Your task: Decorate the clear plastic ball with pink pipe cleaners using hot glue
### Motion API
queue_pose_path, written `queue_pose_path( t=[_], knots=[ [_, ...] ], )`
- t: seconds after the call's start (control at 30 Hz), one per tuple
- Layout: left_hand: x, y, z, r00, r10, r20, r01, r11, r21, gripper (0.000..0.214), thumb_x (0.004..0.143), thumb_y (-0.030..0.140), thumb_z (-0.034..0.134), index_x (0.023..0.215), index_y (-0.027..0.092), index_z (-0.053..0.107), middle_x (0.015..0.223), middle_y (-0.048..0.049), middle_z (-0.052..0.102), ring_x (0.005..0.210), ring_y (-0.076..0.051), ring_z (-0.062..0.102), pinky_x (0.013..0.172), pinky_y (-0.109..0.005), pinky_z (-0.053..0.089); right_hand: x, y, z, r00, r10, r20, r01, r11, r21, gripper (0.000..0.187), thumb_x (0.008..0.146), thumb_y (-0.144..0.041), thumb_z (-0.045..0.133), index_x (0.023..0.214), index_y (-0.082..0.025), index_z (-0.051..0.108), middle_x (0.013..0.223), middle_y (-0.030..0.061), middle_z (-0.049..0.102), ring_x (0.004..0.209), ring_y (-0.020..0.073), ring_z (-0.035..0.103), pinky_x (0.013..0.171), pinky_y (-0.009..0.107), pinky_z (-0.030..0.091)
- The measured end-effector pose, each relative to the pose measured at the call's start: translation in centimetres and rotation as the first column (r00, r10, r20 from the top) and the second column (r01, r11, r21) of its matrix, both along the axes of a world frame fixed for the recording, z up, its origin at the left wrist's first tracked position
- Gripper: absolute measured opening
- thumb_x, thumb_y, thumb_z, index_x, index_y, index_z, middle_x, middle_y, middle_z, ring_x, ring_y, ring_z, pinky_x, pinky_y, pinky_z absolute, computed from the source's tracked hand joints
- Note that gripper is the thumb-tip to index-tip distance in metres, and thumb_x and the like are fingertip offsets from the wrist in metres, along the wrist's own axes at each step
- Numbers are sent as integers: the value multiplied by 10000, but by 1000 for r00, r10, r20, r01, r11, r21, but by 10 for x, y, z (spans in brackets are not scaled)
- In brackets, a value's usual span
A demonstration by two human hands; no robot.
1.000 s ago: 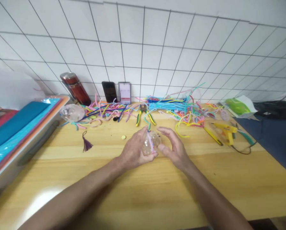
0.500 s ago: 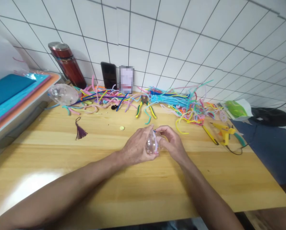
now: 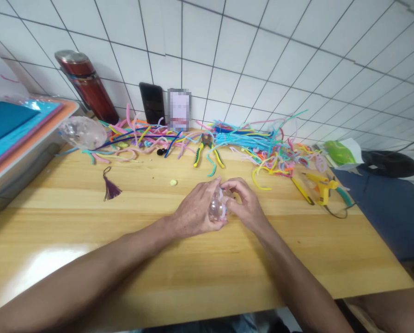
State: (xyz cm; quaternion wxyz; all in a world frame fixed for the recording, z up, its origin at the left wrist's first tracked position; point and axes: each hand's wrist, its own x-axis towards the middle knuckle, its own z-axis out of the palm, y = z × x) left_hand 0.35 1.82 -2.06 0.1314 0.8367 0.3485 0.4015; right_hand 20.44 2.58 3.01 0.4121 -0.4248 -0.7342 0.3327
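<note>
Over the middle of the wooden table, my left hand (image 3: 196, 208) is wrapped round a clear plastic ball (image 3: 215, 207) with a pale lilac strip along it. My right hand (image 3: 246, 203) grips the ball's right side, thumb and fingertips pressed at the strip. Fingers cover part of the ball, so its far side is hidden. Beyond the hands lie pliers (image 3: 209, 152) with green and yellow handles and a small pale yellow bit (image 3: 173, 182). A dark purple tassel (image 3: 112, 186) rests to the left.
Colourful pipe cleaners (image 3: 241, 140) are heaped along the tiled wall. A red thermos (image 3: 89, 88), a black phone (image 3: 152, 102) and a clear plastic piece (image 3: 84, 132) stand at the back left. At right are a yellow glue gun (image 3: 323, 187) and a yellow cutter (image 3: 302, 191). Stacked coloured sheets (image 3: 23, 134) fill the left edge.
The view has shifted slightly, so everything sits a little further left and up. Both hands keep hold of the clear ball; the lilac strip on it looks slightly turned.
</note>
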Motion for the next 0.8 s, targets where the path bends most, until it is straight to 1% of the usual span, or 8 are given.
queue_pose_path(
  t=[0.13, 0.3, 0.47, 0.63, 0.7, 0.8],
  knots=[
    [0, 0, -1, 1000, -16, 14, 16, 1000, 14, 1318, 738, 412, 923, 1705, 213, 50, 1504, -241, 615, 1340, -447, 670, 1066, -621, 592, 2, -1, 2, 999, 28, 45, -29, 999, 26, 281, 877, -219, 671, 1144, -278, 735, 1091, 52, 674, 1047, 246, 653, 943, 403, 523],
    [1, 0, -1, 1000, -15, 6, 15, 999, 29, 1307, 738, 391, 912, 1707, 202, 56, 1502, -241, 619, 1327, -445, 671, 1060, -618, 595, 4, 0, 3, 997, 42, 60, -43, 999, 26, 287, 873, -215, 684, 1143, -281, 755, 1083, 56, 661, 1037, 248, 648, 935, 402, 532],
    [1, -1, 2, 1000, -8, -1, 8, 1000, -6, 1275, 753, 406, 898, 1702, 204, 71, 1489, -234, 625, 1317, -434, 673, 1066, -601, 589, 3, 1, 0, 1000, 18, 11, -18, 1000, 8, 198, 961, -313, 662, 1127, -277, 764, 1087, 58, 689, 1048, 249, 655, 966, 416, 530],
    [1, -1, 5, 999, -33, -18, 33, 999, 15, 1231, 788, 379, 867, 1701, 195, 61, 1476, -238, 632, 1311, -421, 674, 1071, -587, 586, 0, 2, 0, 999, -16, 39, 15, 999, 37, 143, 937, -278, 681, 1051, -285, 767, 1066, 50, 695, 1037, 246, 663, 965, 416, 536],
    [1, -1, 6, 999, -32, -22, 32, 999, 13, 1239, 776, 381, 871, 1699, 193, 68, 1476, -236, 632, 1312, -426, 675, 1068, -586, 588, 0, 2, 1, 999, -12, 37, 11, 1000, 23, 141, 948, -303, 676, 1055, -286, 765, 1064, 52, 702, 1043, 251, 669, 964, 420, 543],
    [1, -1, 7, 1000, -18, -22, 18, 1000, 1, 1234, 763, 377, 879, 1692, 183, 92, 1470, -239, 634, 1310, -430, 676, 1063, -583, 593, 2, 1, 3, 1000, 8, 5, -8, 1000, -18, 177, 956, -340, 682, 1113, -282, 739, 1108, 53, 721, 1068, 251, 677, 974, 417, 546]
  ],
)
